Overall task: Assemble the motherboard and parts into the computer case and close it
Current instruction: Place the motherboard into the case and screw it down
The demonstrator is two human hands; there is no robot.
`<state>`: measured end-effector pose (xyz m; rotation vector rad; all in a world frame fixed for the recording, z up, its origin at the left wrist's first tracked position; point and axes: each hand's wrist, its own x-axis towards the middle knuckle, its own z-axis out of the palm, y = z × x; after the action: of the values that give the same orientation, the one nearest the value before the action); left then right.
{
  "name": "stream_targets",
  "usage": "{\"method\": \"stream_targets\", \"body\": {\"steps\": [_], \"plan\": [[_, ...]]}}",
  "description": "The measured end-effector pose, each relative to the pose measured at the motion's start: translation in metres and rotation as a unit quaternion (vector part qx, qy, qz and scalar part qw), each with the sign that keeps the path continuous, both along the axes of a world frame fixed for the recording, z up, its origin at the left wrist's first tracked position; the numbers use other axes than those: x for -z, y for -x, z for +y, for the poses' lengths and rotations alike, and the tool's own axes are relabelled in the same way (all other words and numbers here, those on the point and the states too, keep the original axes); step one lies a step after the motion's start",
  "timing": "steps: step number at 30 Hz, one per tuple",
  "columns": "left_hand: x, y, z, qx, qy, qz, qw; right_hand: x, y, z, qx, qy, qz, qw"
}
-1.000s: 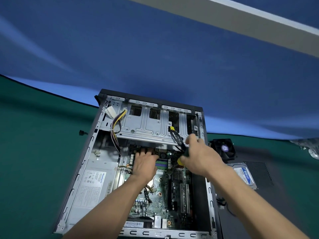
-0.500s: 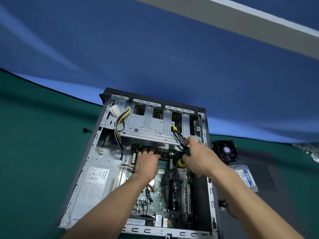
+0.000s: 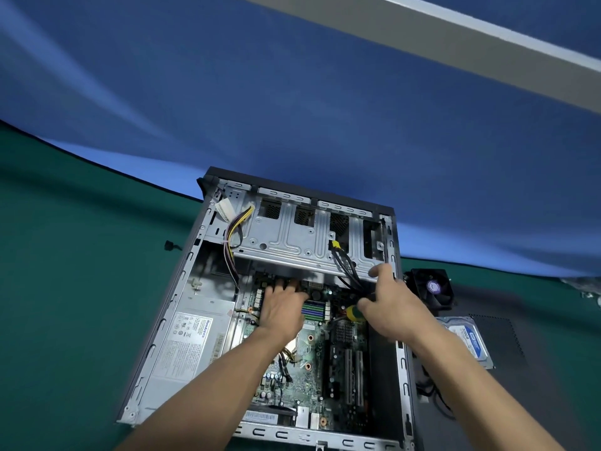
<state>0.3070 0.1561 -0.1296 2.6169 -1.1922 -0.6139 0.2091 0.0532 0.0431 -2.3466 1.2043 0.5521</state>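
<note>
PSU [image 3: 192, 343] sat in the case's left bay; its white label had a blue brand word down the right edge, too small to read, rest of the print illegible. Hard drive [image 3: 468, 340] lay on the dark side panel [image 3: 507, 346] right of the case, blue-and-white sticker w/ a logo that looked like "WD" and a capacity figure I couldn't make out. White barcode sticker [image 3: 260, 418] at the motherboard's near edge, unreadable.

Computer case [image 3: 169, 307] lay open on its side on the green surface [image 3: 65, 288], blue backdrop behind. Motherboard [image 3: 312, 362] was already inside, flat on the case floor, right of the PSU.

My left hand [image 3: 281, 309] was palm-down on the board's far end, fingers roughly straight and tucked under the drive cage [image 3: 292, 236]; fingertips hidden, nothing visibly gripped. My right hand [image 3: 390, 310] was curled round a screwdriver [image 3: 353, 312], only its yellow-green handle end showing past the fingers; thumb lifted toward the cage edge. Shaft and tip hidden by the hand.

In the way: black cable bundle [image 3: 346, 268] w/ a yellow tie dropped from the cage straight past my right hand. Yellow/purple wire loom [image 3: 232, 236] w/ a white connector hung over the cage's left side.

Around: black fan [image 3: 431, 288] just right of the case, beyond the hard drive. Small black bit [image 3: 169, 246] on the surface left of the case, couldn't ID. Loose black cables [image 3: 432, 398] by the case's right wall.
</note>
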Motion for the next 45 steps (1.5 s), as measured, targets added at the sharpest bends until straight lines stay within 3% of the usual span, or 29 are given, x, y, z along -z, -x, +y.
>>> {"method": "stream_targets", "body": {"steps": [3,7,11,14,17,21,24,27,31,35,39,43,45], "plan": [[0.001,0.0,0.0,-0.006,0.004,0.001,1.0,0.004,0.005,-0.001,-0.006,0.1,0.009,0.995],[0.003,0.0,0.0,-0.007,0.007,0.003,1.0,0.002,0.007,-0.002,0.01,0.026,-0.01,1.0],[0.004,-0.001,0.0,-0.007,0.005,0.004,1.0,0.003,0.007,0.0,-0.011,0.106,-0.017,0.994],[0.003,-0.001,0.0,-0.008,0.008,0.003,1.0,0.002,0.006,0.001,0.006,0.032,-0.02,0.999],[0.005,-0.001,0.0,-0.009,0.008,0.005,1.0,0.002,0.006,0.001,-0.004,0.079,-0.011,0.997],[0.005,-0.001,0.0,-0.011,0.006,0.007,1.0,0.001,0.006,0.005,-0.009,0.026,-0.019,0.999],[0.005,-0.001,0.0,-0.013,0.005,0.008,1.0,0.004,0.009,0.011,-0.025,0.086,-0.024,0.996],[0.005,-0.001,-0.001,-0.015,0.008,0.006,1.0,0.004,0.01,0.012,-0.002,0.031,-0.051,0.998],[0.006,-0.001,-0.001,-0.012,0.006,0.006,1.0,0.005,0.013,0.008,-0.001,0.085,-0.043,0.995],[0.005,0.0,-0.001,-0.011,0.002,0.01,1.0,0.002,0.012,0.005,0.01,-0.007,-0.046,0.999],[0.003,-0.001,-0.002,-0.013,-0.003,0.004,1.0,0.01,0.015,0.012,-0.008,0.09,-0.043,0.995],[0.002,0.0,-0.002,-0.015,-0.007,0.003,1.0,0.004,0.014,0.006,0.058,-0.012,-0.075,0.995],[0.002,0.0,-0.002,-0.017,-0.007,0.005,1.0,0.006,0.016,0.007,0.034,0.037,-0.069,0.996]]}}
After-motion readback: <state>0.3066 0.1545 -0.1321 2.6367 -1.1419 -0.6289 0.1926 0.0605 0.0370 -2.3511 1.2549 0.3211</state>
